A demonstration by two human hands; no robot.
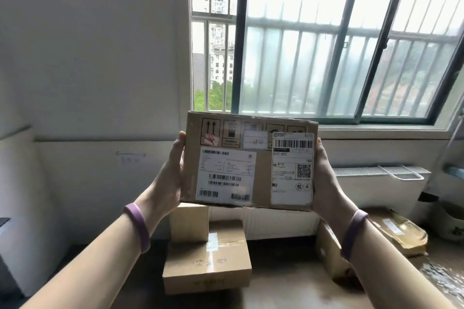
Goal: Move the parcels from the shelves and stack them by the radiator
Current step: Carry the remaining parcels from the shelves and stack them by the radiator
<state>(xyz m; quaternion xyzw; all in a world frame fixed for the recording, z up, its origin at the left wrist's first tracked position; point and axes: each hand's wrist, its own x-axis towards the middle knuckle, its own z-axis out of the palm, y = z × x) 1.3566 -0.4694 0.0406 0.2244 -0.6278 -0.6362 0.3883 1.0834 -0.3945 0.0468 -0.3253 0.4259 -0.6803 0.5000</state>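
Right label, on the parcel at centre frame: barcode up top, and under it "855-855", clear as day.
Right edge of that label: "NA", with a QR code just below.
Left edge of that label: the character "收", and lower down "WU".
Bottom right of that label: a circled "包" and a circled "A".
Arrow sign, upper left of the parcel: two black arrows pointing up.
Left label: several barcodes, print too small to read.
Small sticker, top middle: handwriting, can't make it out.
Lower box, bottom centre of frame: scrawl on top, print on the front, both blurred.
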